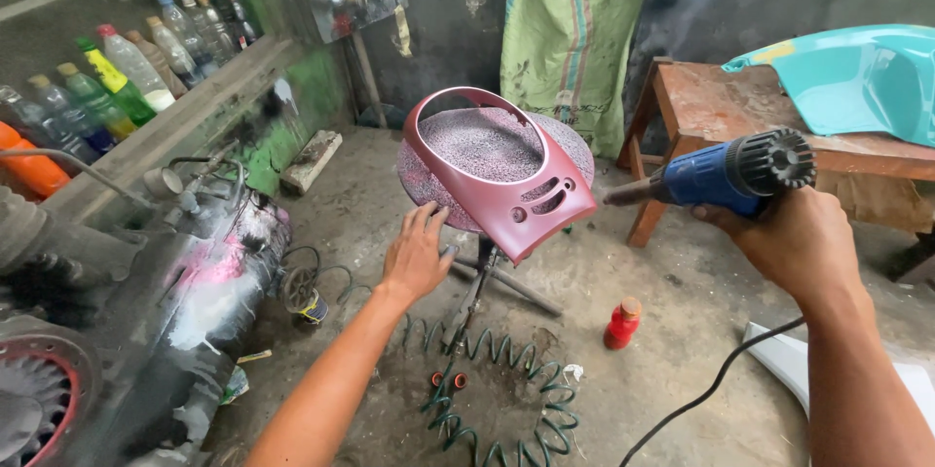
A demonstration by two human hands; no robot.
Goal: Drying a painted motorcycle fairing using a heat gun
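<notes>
Maroon and glossy, the plastic panel (pixel 506 170) with its big oval opening sits tilted on a round, paint-speckled stand top (pixel 443 185), which rises on a thin metal post from the concrete floor (pixel 623 272). We reach our left hand (pixel 417 255) toward the lower left edge of that stand top, fingers spread and loose; whether the fingertips touch the rim we cannot tell. Our right hand (pixel 794 238) is wrapped firmly around the handle of a blue heat gun (pixel 726 175), whose nozzle points at the panel's right side, just beside it but not touching. A black cord (pixel 711 394) trails down from the gun. Below the stand a green coiled hose (pixel 497 389) lies on the floor, with a small red bottle (pixel 622 323) near it. A wooden counter (pixel 721 102) at the right carries a turquoise body part (pixel 857 77). At the left a row of plastic bottles (pixel 117 77) stands on a ledge above a paint-stained compressor (pixel 146 292).
</notes>
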